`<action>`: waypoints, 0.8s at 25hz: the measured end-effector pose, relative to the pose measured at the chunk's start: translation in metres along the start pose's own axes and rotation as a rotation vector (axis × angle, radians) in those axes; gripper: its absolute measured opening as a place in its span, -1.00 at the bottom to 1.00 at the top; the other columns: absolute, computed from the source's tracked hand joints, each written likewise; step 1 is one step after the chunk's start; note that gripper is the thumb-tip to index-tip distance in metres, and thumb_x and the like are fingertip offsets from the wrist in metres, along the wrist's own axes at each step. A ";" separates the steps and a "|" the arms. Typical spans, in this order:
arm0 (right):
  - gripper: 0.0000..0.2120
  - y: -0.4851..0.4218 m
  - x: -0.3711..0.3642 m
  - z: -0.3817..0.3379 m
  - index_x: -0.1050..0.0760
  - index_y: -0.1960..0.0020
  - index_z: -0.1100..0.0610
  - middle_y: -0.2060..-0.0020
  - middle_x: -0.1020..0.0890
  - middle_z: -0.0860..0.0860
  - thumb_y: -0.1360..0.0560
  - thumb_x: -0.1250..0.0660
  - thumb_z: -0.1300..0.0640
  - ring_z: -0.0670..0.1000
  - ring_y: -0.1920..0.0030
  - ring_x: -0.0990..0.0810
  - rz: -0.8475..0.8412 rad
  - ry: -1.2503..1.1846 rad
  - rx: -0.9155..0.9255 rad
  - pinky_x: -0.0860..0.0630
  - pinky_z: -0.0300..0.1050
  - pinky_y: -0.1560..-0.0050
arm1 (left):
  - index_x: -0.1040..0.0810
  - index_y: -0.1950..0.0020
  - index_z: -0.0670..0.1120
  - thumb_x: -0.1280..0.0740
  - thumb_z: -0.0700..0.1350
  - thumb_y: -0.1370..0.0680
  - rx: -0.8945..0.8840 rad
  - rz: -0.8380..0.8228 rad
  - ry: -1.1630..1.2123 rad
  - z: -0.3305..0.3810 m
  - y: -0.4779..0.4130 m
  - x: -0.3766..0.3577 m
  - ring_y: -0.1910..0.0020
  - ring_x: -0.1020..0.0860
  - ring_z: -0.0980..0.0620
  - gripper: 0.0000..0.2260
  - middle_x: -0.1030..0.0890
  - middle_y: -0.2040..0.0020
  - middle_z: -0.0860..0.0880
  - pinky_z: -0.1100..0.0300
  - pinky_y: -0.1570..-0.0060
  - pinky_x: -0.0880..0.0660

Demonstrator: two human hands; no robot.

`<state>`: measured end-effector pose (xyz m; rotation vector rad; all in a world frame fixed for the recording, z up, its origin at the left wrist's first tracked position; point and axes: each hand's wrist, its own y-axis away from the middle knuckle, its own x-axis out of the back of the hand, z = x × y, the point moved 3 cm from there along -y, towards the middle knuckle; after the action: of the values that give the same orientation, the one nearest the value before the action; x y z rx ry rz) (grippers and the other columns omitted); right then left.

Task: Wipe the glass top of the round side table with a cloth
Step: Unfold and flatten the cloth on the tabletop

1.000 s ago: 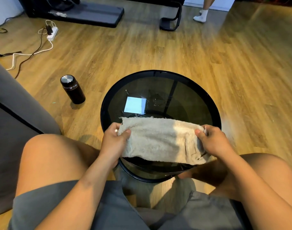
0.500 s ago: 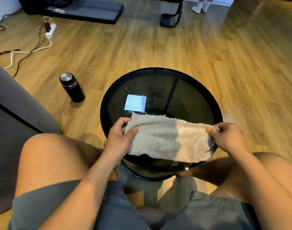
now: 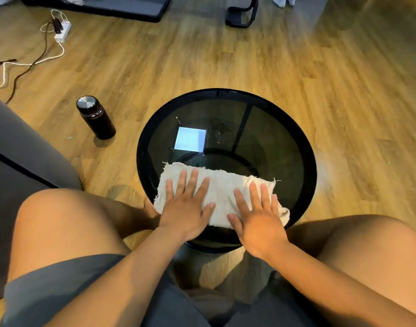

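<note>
A: Cloth (image 3: 222,188) position?

B: Near edge of the table (image 3: 306,142), long axis left to right. Left hand (image 3: 187,208) and right hand (image 3: 257,220) press it flat, fingers spread, gripping nothing.

A: Risk?

B: Its left end overhangs the rim; a push could drag it off.

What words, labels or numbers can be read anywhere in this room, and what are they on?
None can be read.
Dark bottle: no label visible on its side or lid.
Cloth, under both flat hands: plain.
Glass top: only a bright square reflection, no text.
Power strip: too small to tell.
</note>
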<state>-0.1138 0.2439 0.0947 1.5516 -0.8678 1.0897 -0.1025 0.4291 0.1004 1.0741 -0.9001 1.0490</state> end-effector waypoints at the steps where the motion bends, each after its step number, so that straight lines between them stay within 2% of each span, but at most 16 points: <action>1: -0.33 -0.005 -0.005 0.001 0.26 -0.58 -0.08 -0.57 0.22 0.17 -0.52 0.37 -0.29 0.26 -0.52 0.36 0.002 0.043 0.001 0.24 0.25 -0.51 | 0.23 -0.61 0.11 0.12 0.25 -0.64 0.010 -0.031 -0.040 -0.001 -0.003 -0.006 -0.57 0.37 -0.10 -0.41 0.32 -0.61 -0.02 -0.14 -0.49 0.40; 3: -0.34 -0.016 -0.002 0.008 0.29 -0.57 -0.10 -0.57 0.25 0.16 -0.51 0.41 -0.29 0.26 -0.52 0.38 0.038 0.055 0.004 0.24 0.27 -0.51 | 0.32 -0.58 0.14 0.23 0.29 -0.60 0.014 -0.028 -0.080 -0.006 -0.008 -0.011 -0.54 0.43 -0.10 -0.41 0.39 -0.59 0.00 -0.15 -0.45 0.46; 5: -0.37 -0.032 0.003 0.014 0.24 -0.58 -0.11 -0.57 0.22 0.16 -0.55 0.38 -0.27 0.25 -0.53 0.35 0.078 0.072 0.024 0.22 0.27 -0.51 | 0.33 -0.57 0.15 0.27 0.29 -0.59 0.006 -0.035 -0.103 -0.009 -0.017 -0.010 -0.54 0.43 -0.12 -0.41 0.37 -0.60 0.01 -0.19 -0.45 0.45; 9: -0.43 -0.071 0.009 0.019 0.04 -0.58 -0.09 -0.59 0.10 0.14 -0.61 0.32 -0.18 0.13 -0.56 0.26 0.128 0.098 0.046 0.23 0.27 -0.51 | 0.19 -0.61 0.08 0.23 0.22 -0.64 0.032 0.008 -0.104 -0.018 -0.064 0.001 -0.57 0.35 -0.16 -0.45 0.24 -0.63 -0.02 -0.28 -0.47 0.36; 13: -0.45 -0.110 0.023 0.023 -0.12 -0.56 -0.09 -0.59 -0.03 0.11 -0.63 0.27 -0.17 0.10 -0.58 0.13 0.201 0.070 0.079 0.23 0.26 -0.51 | 0.13 -0.62 0.08 0.22 0.18 -0.65 0.033 0.099 -0.106 -0.023 -0.092 0.006 -0.59 0.27 -0.17 -0.46 0.16 -0.64 -0.06 -0.27 -0.50 0.31; 20: -0.51 -0.185 0.046 0.024 -0.32 -0.48 -0.10 -0.53 -0.24 0.13 -0.65 0.12 -0.17 0.16 -0.56 -0.08 0.302 -0.031 0.257 0.04 0.31 -0.50 | 0.08 -0.62 0.07 0.19 0.16 -0.66 0.176 0.176 -0.064 -0.025 -0.128 0.011 -0.60 0.20 -0.22 -0.47 0.08 -0.65 -0.11 -0.29 -0.51 0.22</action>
<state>0.0761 0.2633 0.0758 1.6861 -1.0388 1.4423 0.0257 0.4383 0.0738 1.1962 -0.9803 1.2647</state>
